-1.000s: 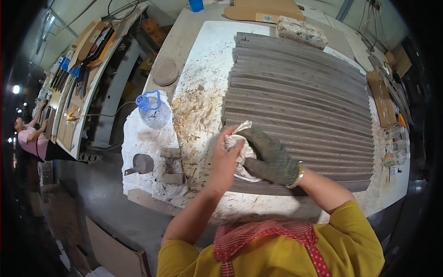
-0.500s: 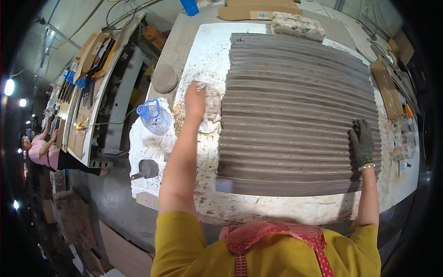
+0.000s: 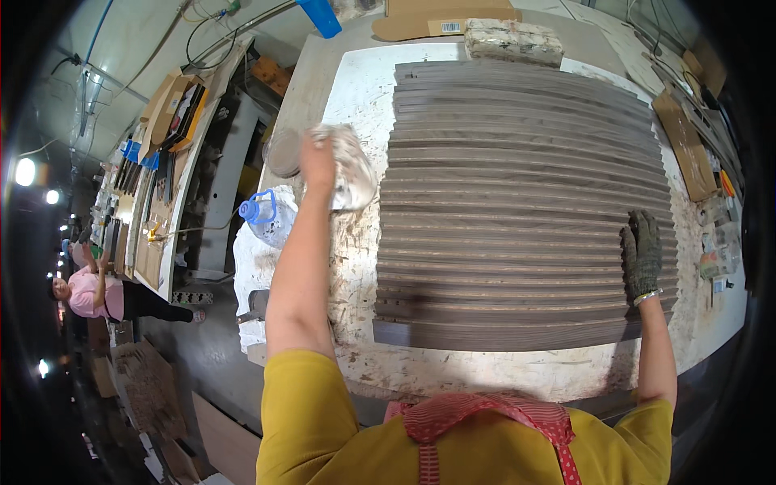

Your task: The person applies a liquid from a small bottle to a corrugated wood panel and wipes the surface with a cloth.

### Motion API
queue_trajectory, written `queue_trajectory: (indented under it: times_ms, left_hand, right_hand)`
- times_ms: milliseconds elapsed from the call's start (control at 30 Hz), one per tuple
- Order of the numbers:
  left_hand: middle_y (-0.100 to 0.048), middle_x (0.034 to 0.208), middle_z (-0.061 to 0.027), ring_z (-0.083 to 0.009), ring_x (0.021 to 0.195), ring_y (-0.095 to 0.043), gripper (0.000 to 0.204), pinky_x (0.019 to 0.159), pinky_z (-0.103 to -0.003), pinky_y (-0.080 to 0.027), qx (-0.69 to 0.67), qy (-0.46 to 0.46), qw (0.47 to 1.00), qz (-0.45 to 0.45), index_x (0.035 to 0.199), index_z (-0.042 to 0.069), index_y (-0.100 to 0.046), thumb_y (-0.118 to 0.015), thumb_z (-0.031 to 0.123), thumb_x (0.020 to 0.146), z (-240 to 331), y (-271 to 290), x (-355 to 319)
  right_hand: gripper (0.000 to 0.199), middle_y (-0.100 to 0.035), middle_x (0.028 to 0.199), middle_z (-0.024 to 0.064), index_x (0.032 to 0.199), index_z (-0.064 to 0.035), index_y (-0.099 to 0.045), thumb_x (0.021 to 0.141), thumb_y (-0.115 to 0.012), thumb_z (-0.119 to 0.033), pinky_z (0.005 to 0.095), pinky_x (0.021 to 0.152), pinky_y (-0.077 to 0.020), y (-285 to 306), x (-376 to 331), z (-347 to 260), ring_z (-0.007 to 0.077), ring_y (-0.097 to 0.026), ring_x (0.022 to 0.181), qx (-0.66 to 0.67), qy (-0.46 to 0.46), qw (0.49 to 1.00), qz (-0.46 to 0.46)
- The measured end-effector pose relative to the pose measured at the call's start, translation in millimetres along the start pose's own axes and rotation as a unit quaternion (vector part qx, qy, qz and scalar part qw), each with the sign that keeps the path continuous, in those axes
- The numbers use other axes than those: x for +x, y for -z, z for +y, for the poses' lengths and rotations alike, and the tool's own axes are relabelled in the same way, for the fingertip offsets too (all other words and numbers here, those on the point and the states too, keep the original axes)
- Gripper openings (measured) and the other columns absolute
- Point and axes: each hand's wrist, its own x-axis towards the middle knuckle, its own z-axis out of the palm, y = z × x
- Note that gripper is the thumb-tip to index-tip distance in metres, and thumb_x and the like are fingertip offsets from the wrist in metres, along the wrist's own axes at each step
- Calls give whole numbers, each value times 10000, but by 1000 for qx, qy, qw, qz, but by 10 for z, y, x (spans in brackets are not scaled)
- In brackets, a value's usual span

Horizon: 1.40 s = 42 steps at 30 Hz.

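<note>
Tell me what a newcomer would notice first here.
The broad spread of grey-brown strips dominates the table, the gloved right hand lying on its right side. Left of it, the bare left hand holds a blurred, whitish cloth, near a blue-capped jug.

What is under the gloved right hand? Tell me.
Grey-brown wood-grain strips, lying side by side, show around the gloved right hand. The part directly beneath it is covered and cannot be seen.

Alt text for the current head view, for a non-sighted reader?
A person's bare left hand holds a crumpled, stained cloth, left of a row of grey-brown strips, while the gloved right hand rests on the strips' right side. A clear jug with a blue handle is near the left forearm.
</note>
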Motion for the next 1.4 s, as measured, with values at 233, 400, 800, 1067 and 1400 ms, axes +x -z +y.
queue_trajectory:
  times_ms: [233,400,800,1067,1400]
  left_hand:
    - [-556,1047,-220,-389,1003,-551,313,842,-457,-459,251,-145,950,-114,1138,36,-536,-572,112,836,106,3,-922]
    - [-553,996,-211,-400,921,-567,278,788,-471,-466,330,-187,923,-62,1097,58,-549,-566,95,822,442,263,-536]
    - [-556,1039,-170,-353,933,-587,244,771,-439,-484,327,-248,911,-39,1063,100,-584,-566,140,823,988,165,-44]
    - [-561,1132,-165,-353,1007,-567,351,825,-443,-473,358,-347,862,-92,1124,101,-547,-634,128,786,397,-741,103]
    - [-550,1189,-184,-353,1040,-549,432,870,-394,-473,267,-448,846,-105,1170,122,-555,-629,97,745,803,-933,38]
  right_hand:
    - [360,-496,1275,188,1239,-36,-535,912,-530,-186,418,1009,-366,11,-70,91,337,-462,1183,-22,9,1000,5]
    - [361,-494,1286,189,1239,-39,-538,914,-530,-196,420,1016,-360,-14,-78,114,340,-453,1199,-21,17,1000,10]
    - [362,-522,1247,187,1215,-23,-552,896,-542,-193,424,1010,-368,65,-45,11,343,-469,1175,-42,0,999,5]
    - [356,-517,1236,203,1204,-20,-546,895,-529,-197,425,975,-382,95,-3,-82,367,-477,1146,-12,6,1000,3]
    - [358,-521,1223,197,1194,-28,-549,876,-541,-191,441,993,-361,74,-12,-12,373,-459,1158,-44,12,999,8]
